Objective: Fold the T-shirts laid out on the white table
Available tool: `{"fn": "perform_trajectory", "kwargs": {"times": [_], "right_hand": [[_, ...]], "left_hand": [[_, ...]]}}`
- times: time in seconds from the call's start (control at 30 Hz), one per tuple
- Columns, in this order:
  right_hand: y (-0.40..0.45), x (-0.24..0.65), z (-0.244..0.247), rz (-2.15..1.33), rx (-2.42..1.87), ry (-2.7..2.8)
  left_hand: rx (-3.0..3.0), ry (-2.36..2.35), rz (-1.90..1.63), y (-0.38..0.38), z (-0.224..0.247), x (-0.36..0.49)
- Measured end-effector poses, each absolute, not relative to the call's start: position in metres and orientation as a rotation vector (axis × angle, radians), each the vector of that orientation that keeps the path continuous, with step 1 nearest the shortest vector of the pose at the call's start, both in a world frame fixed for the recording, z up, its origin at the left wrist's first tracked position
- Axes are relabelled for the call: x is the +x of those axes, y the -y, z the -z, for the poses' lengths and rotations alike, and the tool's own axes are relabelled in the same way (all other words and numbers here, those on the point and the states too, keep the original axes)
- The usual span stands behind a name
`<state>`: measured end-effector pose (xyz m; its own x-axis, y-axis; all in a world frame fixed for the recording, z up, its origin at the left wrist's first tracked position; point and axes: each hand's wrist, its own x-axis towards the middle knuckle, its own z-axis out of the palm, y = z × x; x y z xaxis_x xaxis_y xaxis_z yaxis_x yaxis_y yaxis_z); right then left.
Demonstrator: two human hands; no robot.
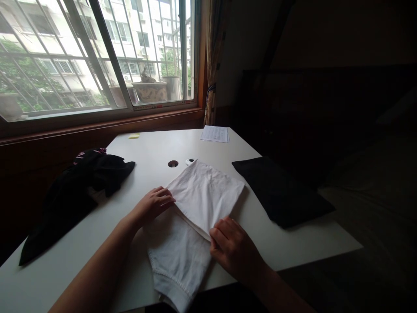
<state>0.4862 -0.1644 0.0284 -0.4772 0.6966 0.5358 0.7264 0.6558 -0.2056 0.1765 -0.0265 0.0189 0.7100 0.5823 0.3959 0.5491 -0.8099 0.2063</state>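
A white garment lies on the white table in front of me, its upper part folded back over the lower part. The lower part ends near the table's front edge in a wide stitched band, perhaps a waistband; I cannot tell the exact kind of clothing. My left hand grips the left end of the folded edge, fingers together and the thumb mostly hidden. At the right end of that edge, my right hand is closed, pinching the cloth between thumb and curled fingers.
Dark clothes lie heaped on the table's left side. A flat black folded cloth rests at the right edge. Printed papers and a yellow note lie at the back, near a cable hole. Beyond is a barred window.
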Motion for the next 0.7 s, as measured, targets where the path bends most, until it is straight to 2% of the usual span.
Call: {"fn": "perform_trajectory", "kwargs": {"times": [0.17, 0.33, 0.53, 0.7], "right_hand": [[0.158, 0.498, -0.029, -0.211, -0.991, 2.472], [0.152, 0.518, -0.031, -0.485, -0.929, 2.412], [0.139, 0.534, -0.024, -0.104, -1.082, 2.478], [0.133, 0.538, -0.021, 0.0, -1.065, 2.487]], "left_hand": [[2.841, -0.941, -0.66, 0.027, -0.022, 0.175], [2.835, -0.958, -0.599, 0.029, -0.026, 0.177], [2.811, -1.021, -0.575, 0.031, -0.026, 0.181], [2.809, -1.105, -0.593, 0.031, -0.026, 0.177]]}}
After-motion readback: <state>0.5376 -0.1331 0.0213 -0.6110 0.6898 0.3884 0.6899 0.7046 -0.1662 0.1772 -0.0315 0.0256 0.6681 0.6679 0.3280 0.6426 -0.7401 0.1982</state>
